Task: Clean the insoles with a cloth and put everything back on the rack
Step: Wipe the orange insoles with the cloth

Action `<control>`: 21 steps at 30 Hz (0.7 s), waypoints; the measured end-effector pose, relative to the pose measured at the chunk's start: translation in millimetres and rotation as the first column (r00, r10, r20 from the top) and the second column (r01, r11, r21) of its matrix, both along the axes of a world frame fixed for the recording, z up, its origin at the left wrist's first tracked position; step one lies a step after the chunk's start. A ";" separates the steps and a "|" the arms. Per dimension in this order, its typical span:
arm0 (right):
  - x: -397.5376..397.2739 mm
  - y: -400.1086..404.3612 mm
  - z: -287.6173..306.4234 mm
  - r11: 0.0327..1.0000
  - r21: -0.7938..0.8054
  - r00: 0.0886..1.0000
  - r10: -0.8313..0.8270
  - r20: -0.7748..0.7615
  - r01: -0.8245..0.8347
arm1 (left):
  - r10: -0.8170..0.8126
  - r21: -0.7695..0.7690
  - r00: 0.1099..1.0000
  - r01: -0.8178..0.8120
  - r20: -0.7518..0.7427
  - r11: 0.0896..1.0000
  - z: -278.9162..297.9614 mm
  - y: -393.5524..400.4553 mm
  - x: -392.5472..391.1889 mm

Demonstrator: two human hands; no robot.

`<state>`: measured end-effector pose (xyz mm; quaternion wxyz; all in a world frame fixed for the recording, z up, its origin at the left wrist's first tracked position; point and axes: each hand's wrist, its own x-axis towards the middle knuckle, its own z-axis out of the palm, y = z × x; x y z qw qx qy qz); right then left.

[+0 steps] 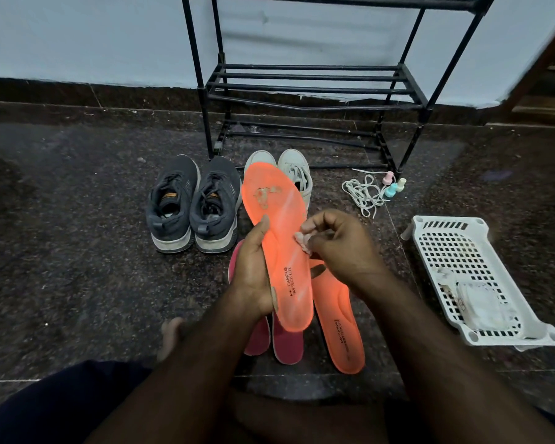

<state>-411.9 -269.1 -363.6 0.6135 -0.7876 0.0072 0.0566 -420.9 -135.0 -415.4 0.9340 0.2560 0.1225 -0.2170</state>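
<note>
The person sits on the floor and holds an orange insole (277, 238) up in front of them. The left hand (253, 274) grips it by the left edge near the heel, with the thumb lying on the top face. The insole stands almost straight away from the person: heel near the body, toe pointing at the black rack (314, 88) by the wall.

The right hand (343, 248) pinches a small wad of cloth (302, 240) and presses it on the right edge of the insole, about the middle. So the cloth sits just right of the left hand's thumb, and most of the dirty part (some pale worn patches near the toe) lies farther away from it, up the long way. I think the next wipe has to run along that long line, toward the toe.

A second orange insole (343, 328) and two pink insoles (285, 342) lie on the floor under the hands. The grey shoes (193, 203) and the white shoes (293, 169) stand between the person and the rack. A white basket (500, 336) lies to the right. Nothing is back on the rack yet.
</note>
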 end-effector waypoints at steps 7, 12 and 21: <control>-5.7 -6.9 -0.2 0.965 -0.009 0.954 0.256 -0.153 -0.261 | 0.145 0.066 0.989 -0.146 0.025 0.987 0.3 15.1 12.1; -2.5 -18.8 8.2 0.938 0.012 0.922 0.342 -0.180 -0.345 | 0.143 0.066 0.990 -0.143 -0.002 0.988 -3.2 14.5 12.0; 10.6 -12.8 9.1 0.990 -0.139 0.987 0.013 0.159 0.009 | -0.037 -0.085 0.998 0.042 0.054 0.995 -6.9 0.4 -1.2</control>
